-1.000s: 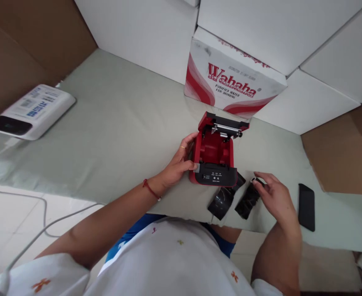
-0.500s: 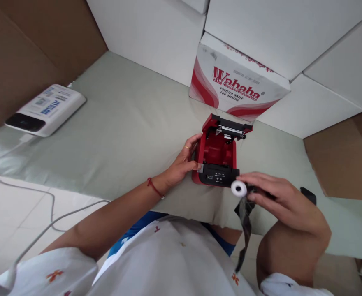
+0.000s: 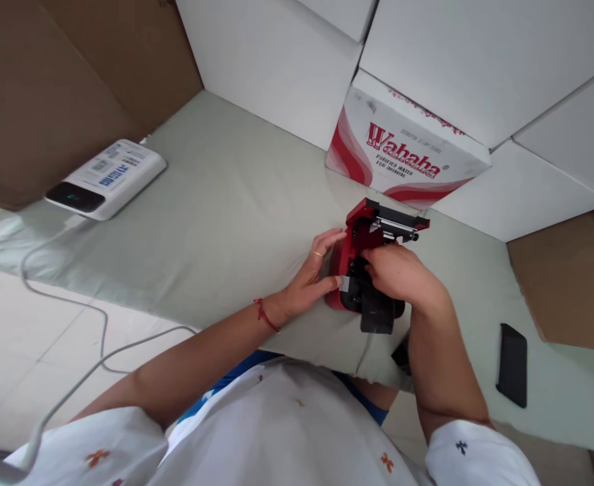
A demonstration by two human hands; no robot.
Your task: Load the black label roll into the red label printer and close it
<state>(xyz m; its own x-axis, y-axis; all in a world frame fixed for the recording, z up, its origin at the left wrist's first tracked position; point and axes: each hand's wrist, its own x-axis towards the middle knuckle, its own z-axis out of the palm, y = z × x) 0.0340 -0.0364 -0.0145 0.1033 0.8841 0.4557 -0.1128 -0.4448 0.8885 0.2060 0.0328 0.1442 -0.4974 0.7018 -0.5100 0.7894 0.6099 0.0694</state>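
A small red and black printer [image 3: 338,270] sits on the cloth with its lid [image 3: 398,217] raised. My left hand [image 3: 314,273] grips its left side, thumb on the front corner and fingers along the side wall. My right hand [image 3: 398,270] is inside the open compartment with its fingers curled; the roll it carried in there is hidden beneath it. A dark strip [image 3: 378,314] from the roll hangs over the printer's front panel, covering most of the buttons.
A white Wahaha carton [image 3: 403,148] stands behind the printer. At far left lies a white power bank [image 3: 109,177] with a grey cable [image 3: 105,324]. A black flat case [image 3: 512,364] lies at right, and a small black item [image 3: 402,354] is near the front edge, partly behind my right forearm.
My right hand has moved left and up, taking the roll from in front of the printer into its compartment. My left hand keeps its hold. The view has shifted slightly.
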